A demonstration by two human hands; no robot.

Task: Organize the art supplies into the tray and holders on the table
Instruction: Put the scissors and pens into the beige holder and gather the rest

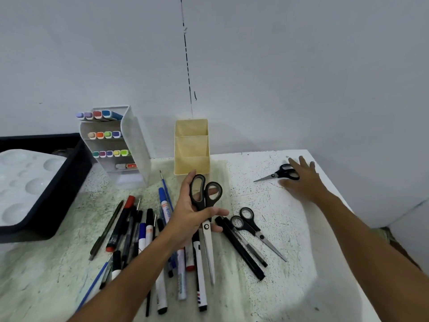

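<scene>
My left hand (pixel 190 217) grips a large pair of black-handled scissors (pixel 206 205) just below the handles, blades pointing toward me, above the pile of pens and markers (pixel 148 238). My right hand (pixel 301 180) lies with fingers spread over the handles of a small pair of scissors (pixel 276 174) near the table's far right corner. A third pair of scissors (pixel 255 228) rests on the table between my arms. The cream three-compartment holder (pixel 191 147) stands against the wall, just beyond my left hand.
A white tiered marker rack (pixel 116 145) with coloured markers stands left of the cream holder. A black tray (pixel 58 182) holding a white paint palette (pixel 25 180) is at the far left. Two black pens (pixel 241 247) lie beside the third scissors. The table's right edge (pixel 343 205) runs near my right forearm.
</scene>
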